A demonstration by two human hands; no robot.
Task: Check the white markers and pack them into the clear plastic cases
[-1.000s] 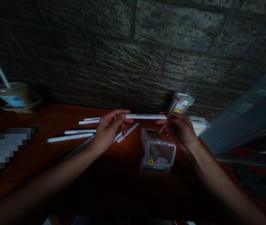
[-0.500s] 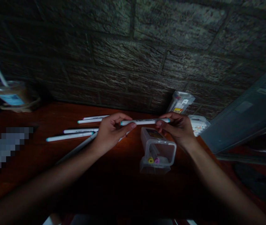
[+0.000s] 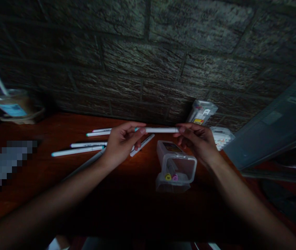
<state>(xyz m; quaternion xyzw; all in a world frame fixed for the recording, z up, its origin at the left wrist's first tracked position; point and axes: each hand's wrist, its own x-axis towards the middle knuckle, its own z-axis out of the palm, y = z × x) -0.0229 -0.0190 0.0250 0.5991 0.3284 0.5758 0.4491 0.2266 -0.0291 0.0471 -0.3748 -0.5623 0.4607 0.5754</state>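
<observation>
A white marker with a teal end is held level above a reddish wooden table. My left hand pinches its left end and my right hand pinches its right end. Just below, a clear plastic marker case lies open toward me with a yellow and a pink marker cap showing inside. Several white markers lie loose on the table left of my left hand, and one more lies under it.
A dark brick wall closes off the back. A plastic cup with a straw stands at far left. Two more clear marker cases stand by the wall. A grey slanted panel rises at right.
The marker dipped lower and nearer half a second ago, then came back up level. Both hands kept their grip on its ends throughout.
</observation>
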